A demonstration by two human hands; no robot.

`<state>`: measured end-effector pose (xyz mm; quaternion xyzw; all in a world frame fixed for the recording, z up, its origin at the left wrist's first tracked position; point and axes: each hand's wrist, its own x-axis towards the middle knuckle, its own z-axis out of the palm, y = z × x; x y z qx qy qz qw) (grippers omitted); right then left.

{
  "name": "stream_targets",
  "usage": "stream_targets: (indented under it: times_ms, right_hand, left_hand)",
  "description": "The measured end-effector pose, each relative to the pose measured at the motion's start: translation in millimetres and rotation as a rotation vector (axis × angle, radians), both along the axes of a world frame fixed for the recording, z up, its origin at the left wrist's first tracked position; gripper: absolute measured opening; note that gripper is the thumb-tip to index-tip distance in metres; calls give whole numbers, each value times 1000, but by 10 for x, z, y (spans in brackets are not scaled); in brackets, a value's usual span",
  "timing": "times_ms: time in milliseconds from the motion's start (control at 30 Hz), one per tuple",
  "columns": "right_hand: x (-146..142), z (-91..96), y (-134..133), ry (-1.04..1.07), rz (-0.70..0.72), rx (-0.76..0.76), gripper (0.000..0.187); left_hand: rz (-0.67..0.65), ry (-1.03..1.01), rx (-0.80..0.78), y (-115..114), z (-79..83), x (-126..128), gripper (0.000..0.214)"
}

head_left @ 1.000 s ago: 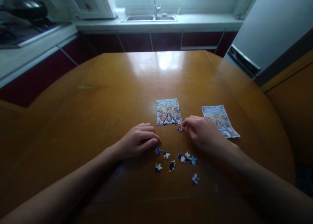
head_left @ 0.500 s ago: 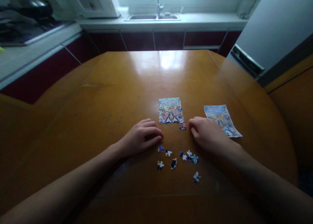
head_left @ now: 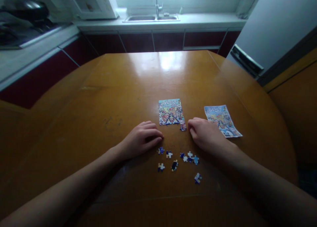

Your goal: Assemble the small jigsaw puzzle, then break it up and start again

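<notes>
Hands rest apart on the wood: the left hand (head_left: 142,137) lies slack with nothing visible in it, while the right hand (head_left: 204,132) is curled, its fingertips hidden, so I cannot tell whether it holds anything. Largest is the desk (head_left: 123,75), rounded at its side edges. Beyond its far edge are a sink (head_left: 156,18), contents of its basins not discernible, and a dark pan (head_left: 26,9) whose inside does not show. Towards the desk's right edge lies a printed sheet (head_left: 220,116), partly covered from view by the right hand. Between the hands, set farther towards the far edge, is the assembled puzzle (head_left: 170,111), ragged along its near side; a careless knuckle could knock its protruding near-right corner loose. Smallest, the loose pieces (head_left: 174,165) lie nearer the person; a dragged forearm might scatter or flip them.
</notes>
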<state>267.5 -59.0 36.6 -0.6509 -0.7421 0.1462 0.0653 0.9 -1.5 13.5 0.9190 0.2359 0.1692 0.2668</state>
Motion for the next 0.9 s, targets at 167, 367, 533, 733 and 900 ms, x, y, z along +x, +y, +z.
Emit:
stream_targets:
  times_ms: [167, 367, 533, 733, 900]
  right_hand:
    - [-39, 34, -45, -41, -20, 3, 23]
    - [-269, 109, -277, -12, 80, 83, 16]
    - [-330, 56, -319, 26, 180, 78, 11]
    - [-248, 59, -262, 59, 224, 36, 13]
    - [-252, 48, -275, 63, 222, 42, 15]
  left_hand:
    - [-1, -5, -3, 1, -7, -9, 14]
    - [-13, 0, 7, 29, -34, -10, 13]
    - [-17, 1, 13, 35, -43, -21, 13]
    - [-19, 8, 11, 34, -43, -24, 13]
    - [-16, -4, 22, 32, -4, 5, 14]
